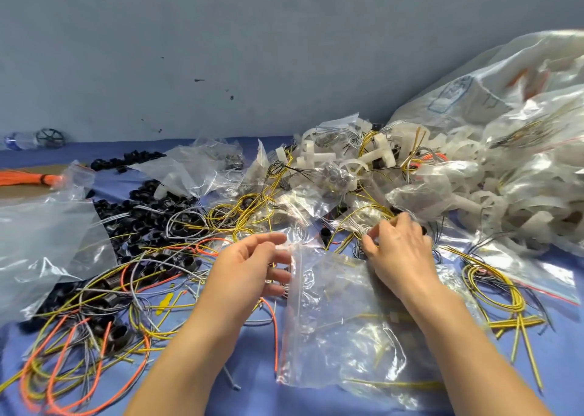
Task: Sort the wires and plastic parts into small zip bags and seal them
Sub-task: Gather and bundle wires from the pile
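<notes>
A clear zip bag (335,314) with a red seal strip lies on the blue table (252,384) in front of me, holding some yellow wires. My left hand (249,270) hovers at the bag's left edge, fingers spread and relaxed, touching its top corner. My right hand (398,248) reaches past the bag and pinches a small bundle of grey and yellow wires (363,226). Loose yellow, orange and grey wires (94,336) and black plastic rings (151,216) are strewn to the left. White plastic parts (379,159) are piled behind.
A big clear sack (505,99) of white parts fills the right. More empty zip bags (47,241) lie at the left and centre back. An orange wire bundle (28,178) sits far left. A coil of yellow wire (493,286) lies at right. A grey wall stands behind.
</notes>
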The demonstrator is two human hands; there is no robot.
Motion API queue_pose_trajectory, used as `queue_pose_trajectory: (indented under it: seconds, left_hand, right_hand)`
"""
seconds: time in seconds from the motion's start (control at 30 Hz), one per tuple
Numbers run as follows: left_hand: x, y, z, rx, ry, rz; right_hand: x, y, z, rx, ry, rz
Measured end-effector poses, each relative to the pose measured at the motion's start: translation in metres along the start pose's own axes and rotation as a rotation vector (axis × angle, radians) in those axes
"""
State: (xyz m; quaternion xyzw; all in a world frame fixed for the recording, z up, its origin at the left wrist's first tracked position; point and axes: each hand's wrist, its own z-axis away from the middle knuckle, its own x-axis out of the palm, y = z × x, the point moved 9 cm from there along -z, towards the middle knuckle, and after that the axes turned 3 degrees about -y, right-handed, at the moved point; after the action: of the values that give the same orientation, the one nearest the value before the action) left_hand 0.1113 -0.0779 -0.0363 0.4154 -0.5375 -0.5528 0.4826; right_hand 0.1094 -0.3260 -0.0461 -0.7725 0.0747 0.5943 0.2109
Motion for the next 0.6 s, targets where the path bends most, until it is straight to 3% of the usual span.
queue_pose_trajectory:
  seconds: [0.17, 0.3, 0.5, 0.6]
  left_hand:
    - [-0.005, 0.044, 0.02, 0.456, 0.189, -0.285]
    - [0.019, 0.072, 0.046, 0.789, 0.214, -0.633]
    - [0.047, 0.059, 0.048, 0.733, 0.073, -0.904]
    - [0.043, 0.055, 0.049, 0.691, 0.125, -0.913]
  right_hand:
    - [-0.061, -0.028, 0.016, -0.283, 0.223, -0.189]
    - [-0.098, -0.041, 0.033, -0.459, 0.204, -0.448]
    - [-0.094, -0.059, 0.056, -0.523, -0.097, -0.827]
    - [-0.087, -0.061, 0.063, -0.515, -0.186, -0.99]
